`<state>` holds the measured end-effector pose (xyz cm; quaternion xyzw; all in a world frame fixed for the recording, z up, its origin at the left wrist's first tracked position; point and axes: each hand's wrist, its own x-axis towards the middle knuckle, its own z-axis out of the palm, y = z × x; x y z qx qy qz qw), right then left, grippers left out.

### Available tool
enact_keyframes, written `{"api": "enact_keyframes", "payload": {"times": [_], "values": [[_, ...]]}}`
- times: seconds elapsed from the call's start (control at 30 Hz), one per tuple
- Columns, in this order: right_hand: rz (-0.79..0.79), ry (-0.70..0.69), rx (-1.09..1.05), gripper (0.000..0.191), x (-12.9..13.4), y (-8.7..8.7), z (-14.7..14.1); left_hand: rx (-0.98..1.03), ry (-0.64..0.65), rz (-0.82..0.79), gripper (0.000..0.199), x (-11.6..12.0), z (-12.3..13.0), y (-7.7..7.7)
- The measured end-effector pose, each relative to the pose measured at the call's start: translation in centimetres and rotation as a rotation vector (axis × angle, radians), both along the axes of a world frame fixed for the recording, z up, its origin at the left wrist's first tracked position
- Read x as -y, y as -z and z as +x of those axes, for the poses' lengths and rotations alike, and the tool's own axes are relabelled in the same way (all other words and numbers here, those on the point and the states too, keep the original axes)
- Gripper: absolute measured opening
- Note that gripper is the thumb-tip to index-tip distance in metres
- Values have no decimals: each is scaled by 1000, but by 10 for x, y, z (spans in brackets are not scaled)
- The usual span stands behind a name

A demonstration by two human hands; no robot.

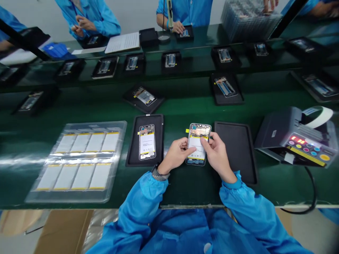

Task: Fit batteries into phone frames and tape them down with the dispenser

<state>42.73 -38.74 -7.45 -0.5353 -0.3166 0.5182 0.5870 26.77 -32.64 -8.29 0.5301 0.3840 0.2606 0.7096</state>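
An opened smartphone (199, 131) with a white battery (194, 143) inside is held between my two hands above the green bench. My left hand (178, 152) grips its left edge, thumb lying on the battery. From the right, my right hand (217, 152) holds the other edge, and its thumb presses near the battery's upper end. A small yellow tab sticks out at the phone's upper left. Just left of my hands, a second opened phone (147, 143) with a battery lies in a black tray (132, 155). On the right is another black tray (235, 148) with nothing in it.
A clear plastic tray (111, 176) of white batteries lies at left. A tape dispenser (275, 134) with red digits stands at right, its cable (314, 197) hanging over the edge. Beyond, several phones sit in black trays (227, 100). Co-workers in blue sleeves (106, 21) work opposite.
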Motion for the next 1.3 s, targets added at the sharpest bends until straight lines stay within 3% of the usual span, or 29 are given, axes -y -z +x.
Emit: {"api": "enact_keyframes", "payload": {"times": [0.07, 0.23, 0.37, 0.7, 0.87, 1.03, 1.3], "values": [[36, 7, 33, 39, 1, -1, 0, 27, -38, 10, 44, 4, 6, -1], [38, -33, 96, 39, 4, 0, -9, 38, -293, 39, 46, 12, 18, -4], [40, -33, 95, 41, 4, 6, -15, 44, -388, 71, 46, 16, 21, -3], [54, 25, 109, 29, 3, 11, -15, 27, -420, 55, 35, 22, 23, -8], [62, 50, 155, 27, 4, 12, -18, 8, -495, 80, 31, 25, 29, -4], [90, -23, 188, 28, 6, 9, -16, 2, -542, 89, 32, 27, 30, -2], [121, 12, 325, 22, 8, 2, -17, -3, -554, 130, 30, 30, 29, -8]]}}
